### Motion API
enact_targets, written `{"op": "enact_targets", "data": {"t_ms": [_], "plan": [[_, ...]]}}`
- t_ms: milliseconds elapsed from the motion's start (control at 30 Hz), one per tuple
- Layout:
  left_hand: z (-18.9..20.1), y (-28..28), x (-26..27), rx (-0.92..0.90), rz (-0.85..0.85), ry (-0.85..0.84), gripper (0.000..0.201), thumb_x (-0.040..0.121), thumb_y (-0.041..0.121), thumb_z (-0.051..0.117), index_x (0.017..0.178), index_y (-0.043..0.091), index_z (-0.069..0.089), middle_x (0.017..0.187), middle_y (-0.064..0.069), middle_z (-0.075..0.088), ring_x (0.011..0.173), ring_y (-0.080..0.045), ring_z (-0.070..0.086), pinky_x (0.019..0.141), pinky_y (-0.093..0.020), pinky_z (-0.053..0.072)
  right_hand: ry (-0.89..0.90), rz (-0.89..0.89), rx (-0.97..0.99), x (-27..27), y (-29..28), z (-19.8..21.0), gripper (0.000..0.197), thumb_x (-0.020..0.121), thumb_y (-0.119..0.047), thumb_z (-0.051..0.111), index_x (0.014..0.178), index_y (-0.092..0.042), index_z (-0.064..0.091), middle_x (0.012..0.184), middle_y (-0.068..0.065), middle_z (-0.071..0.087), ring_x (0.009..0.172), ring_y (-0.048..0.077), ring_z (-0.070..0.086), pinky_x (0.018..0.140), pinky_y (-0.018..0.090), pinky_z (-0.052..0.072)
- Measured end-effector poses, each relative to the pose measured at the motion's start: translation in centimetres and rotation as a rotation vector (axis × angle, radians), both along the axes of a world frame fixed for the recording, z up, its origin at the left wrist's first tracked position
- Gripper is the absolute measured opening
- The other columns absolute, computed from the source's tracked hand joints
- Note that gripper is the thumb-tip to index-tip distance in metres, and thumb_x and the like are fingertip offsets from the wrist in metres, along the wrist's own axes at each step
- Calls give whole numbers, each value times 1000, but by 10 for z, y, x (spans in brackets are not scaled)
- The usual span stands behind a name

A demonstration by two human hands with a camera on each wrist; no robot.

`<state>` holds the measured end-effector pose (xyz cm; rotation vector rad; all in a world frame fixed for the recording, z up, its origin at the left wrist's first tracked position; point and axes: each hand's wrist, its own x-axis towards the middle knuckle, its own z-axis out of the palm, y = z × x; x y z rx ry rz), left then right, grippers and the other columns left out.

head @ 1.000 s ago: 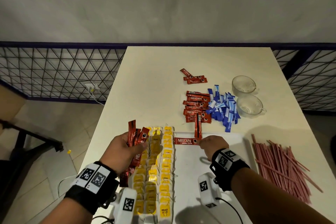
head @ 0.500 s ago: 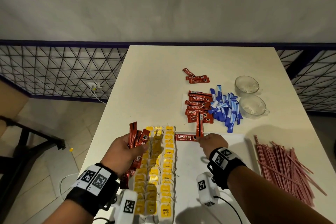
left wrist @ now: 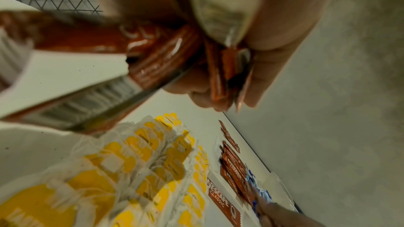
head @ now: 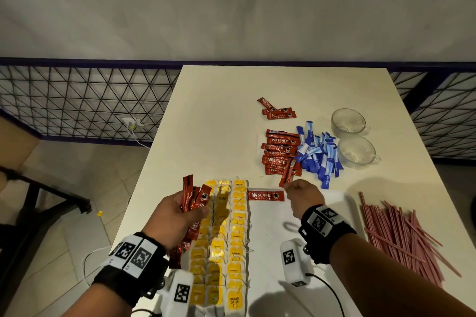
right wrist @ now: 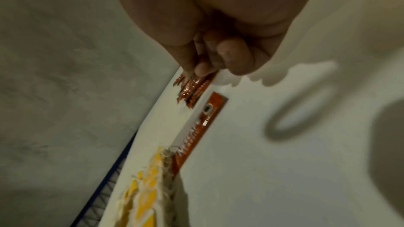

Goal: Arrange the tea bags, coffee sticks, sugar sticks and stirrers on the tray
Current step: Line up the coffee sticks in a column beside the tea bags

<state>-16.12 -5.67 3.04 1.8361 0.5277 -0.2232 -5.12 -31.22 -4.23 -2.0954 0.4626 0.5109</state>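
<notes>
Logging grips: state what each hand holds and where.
Left hand: a bundle of red foil coffee sticks, gripped around the middle. Right hand: two red coffee sticks, pinched at their near ends.

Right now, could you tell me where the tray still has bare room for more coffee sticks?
The tray is bare right of the tea bags, below the single laid coffee stick. Its left side is packed with tea bags; beyond its far edge lie the coffee pile and sugar sticks.
</notes>
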Motion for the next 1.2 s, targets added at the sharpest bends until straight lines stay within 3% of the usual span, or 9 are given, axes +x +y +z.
{"op": "enact_targets", "data": {"t_ms": [200,300,400,600,667,733,867,1000,1200], "plan": [[8,-9,18,-85,-55,-28,10,85,10,71,94,11,69,69,-8,68,57,-20,62,54,-31,51,-346,274,95,-11,6,43,13,87,-21,62,77,-29,58,78,-3,67,67,19,64,67,32,53],[15,-17,31,-195,-155,-47,18,84,6,71,102,10,67,85,-10,73,76,-27,70,71,-38,57,-465,491,13,-17,13,60,7,87,-16,63,86,-22,60,61,-5,60,56,10,57,58,28,46],[21,-18,34,-295,-196,-66,35,81,4,73,114,9,63,105,-14,72,97,-30,69,85,-35,56,-725,641,-78,-21,17,65,7,84,-8,65,84,-15,64,75,-5,65,66,8,60,63,26,49],[18,-14,28,-406,-167,-70,43,72,16,78,109,2,63,104,-17,72,98,-37,68,84,-39,56,-953,648,-147,-26,12,63,17,74,-3,75,80,-16,67,95,-5,68,86,8,61,75,23,52],[16,-12,25,-413,-162,-98,47,66,22,81,105,3,66,102,-17,72,95,-36,69,84,-40,55,-861,560,-30,-30,11,66,22,77,-5,71,89,-21,64,102,-7,62,84,6,63,75,20,52],[15,-11,22,-426,-135,-120,49,59,29,82,99,5,68,95,-15,73,88,-32,70,84,-42,54,-558,395,174,-35,15,75,30,84,-10,67,105,-29,55,108,-10,57,78,8,66,72,23,55],[11,-15,16,-413,-173,-115,41,55,33,81,89,13,70,83,-6,73,76,-23,69,71,-34,54,-177,84,603,-45,26,85,5,94,-3,55,94,-8,57,81,10,62,57,17,62,58,29,56],[0,-11,11,-366,-179,-109,43,57,33,79,96,16,73,97,-14,73,90,-34,69,84,-43,55,-137,-112,565,-50,14,73,9,95,1,52,87,-1,54,70,14,59,46,16,55,47,25,51],[-8,8,0,-338,-68,-46,46,56,34,80,99,18,73,85,-29,66,76,-34,61,74,-47,50,185,-144,227,-47,-23,25,7,92,-1,55,92,2,61,76,12,67,52,23,57,54,32,52]]}}
